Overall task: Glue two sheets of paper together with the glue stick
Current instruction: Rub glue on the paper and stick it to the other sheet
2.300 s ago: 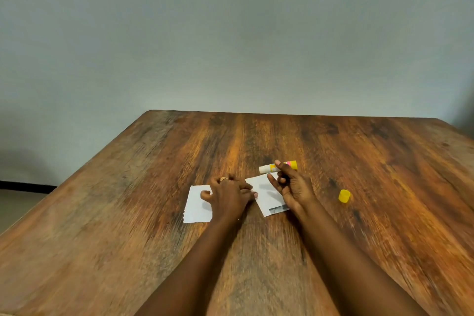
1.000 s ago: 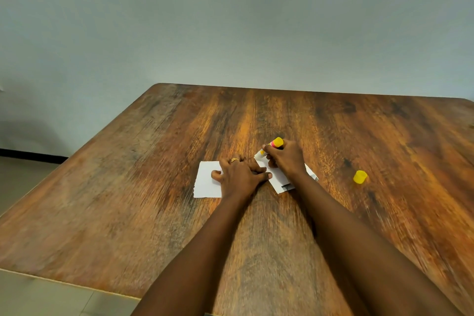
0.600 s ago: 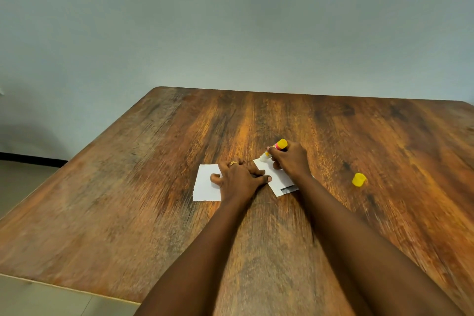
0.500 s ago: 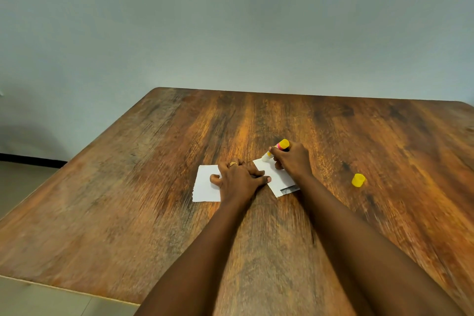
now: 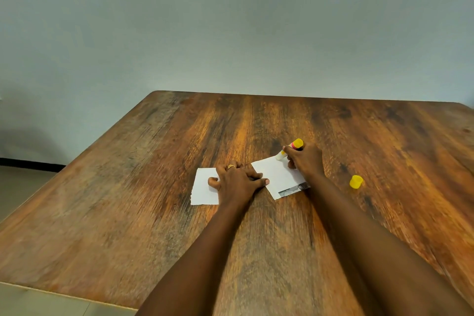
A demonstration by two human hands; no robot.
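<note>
Two small white sheets lie side by side on the wooden table [image 5: 154,213]. My left hand [image 5: 237,182] rests flat between them, fingers spread, covering part of the left sheet [image 5: 204,191] and pinning the near corner of the right sheet [image 5: 278,176]. That right sheet lies turned at an angle, with a printed strip along its near edge. My right hand [image 5: 305,160] grips the uncapped glue stick [image 5: 291,148], white tip down on the sheet's far corner, yellow end tilted up and to the right.
The yellow cap [image 5: 356,181] of the glue stick stands on the table to the right of my right forearm. The table's left edge drops to a tiled floor [image 5: 20,187], and a pale wall rises behind the far edge.
The glue stick's tip has slid across the right sheet toward its far corner, uncovering more of the paper. My left hand has kept pressing on both sheets. The camera view shifted slightly.
</note>
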